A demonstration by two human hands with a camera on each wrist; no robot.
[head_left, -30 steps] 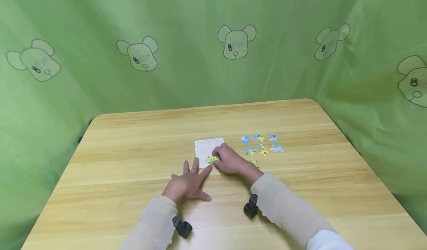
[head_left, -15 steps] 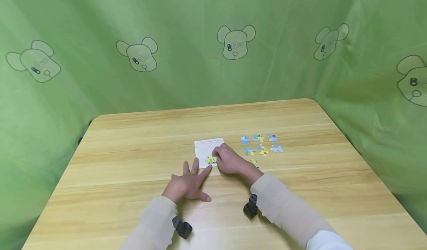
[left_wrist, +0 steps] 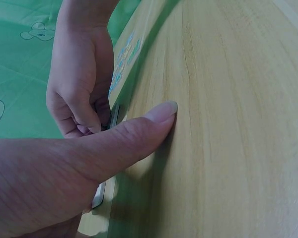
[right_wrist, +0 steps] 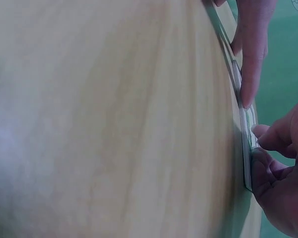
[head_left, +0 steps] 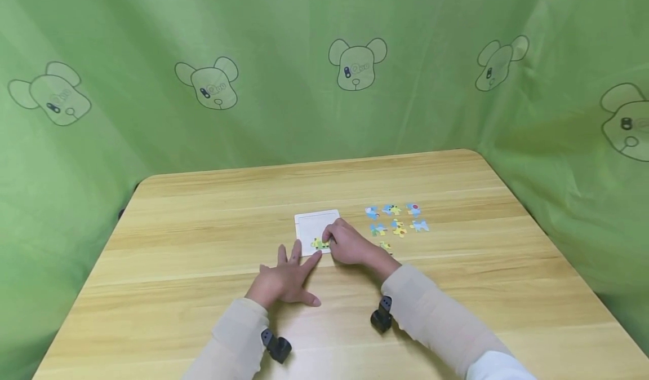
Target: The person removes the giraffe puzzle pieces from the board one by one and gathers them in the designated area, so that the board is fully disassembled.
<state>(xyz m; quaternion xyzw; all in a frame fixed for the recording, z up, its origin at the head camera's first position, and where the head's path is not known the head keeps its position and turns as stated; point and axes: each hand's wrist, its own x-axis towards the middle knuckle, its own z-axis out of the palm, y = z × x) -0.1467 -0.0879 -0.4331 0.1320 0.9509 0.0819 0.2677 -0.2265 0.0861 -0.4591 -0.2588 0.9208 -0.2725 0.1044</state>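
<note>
In the head view, a white puzzle tray (head_left: 310, 226) lies on the table with yellow-green jigsaw pieces (head_left: 318, 244) along its near side. My left hand (head_left: 285, 281) rests with spread, straight fingers, fingertips at the tray's near edge; its thumb (left_wrist: 139, 134) lies over the wood in the left wrist view. Over the tray's near right corner, my right hand (head_left: 350, 243) has its fingers curled, and its thumb and index finger pinch a jigsaw piece that they mostly hide. The right wrist view shows those fingertips (right_wrist: 260, 130) low against the tray.
Several loose jigsaw pieces (head_left: 399, 229), blue and yellow, lie in rows right of the tray; the nearest one (head_left: 386, 247) sits close to the right wrist. A wooden table (head_left: 203, 216) fills the foreground, with a green curtain (head_left: 284, 115) behind and at both sides.
The right thumb has drawn back a little to the right, showing more of the yellow-green pieces. The left hand stays in place.
</note>
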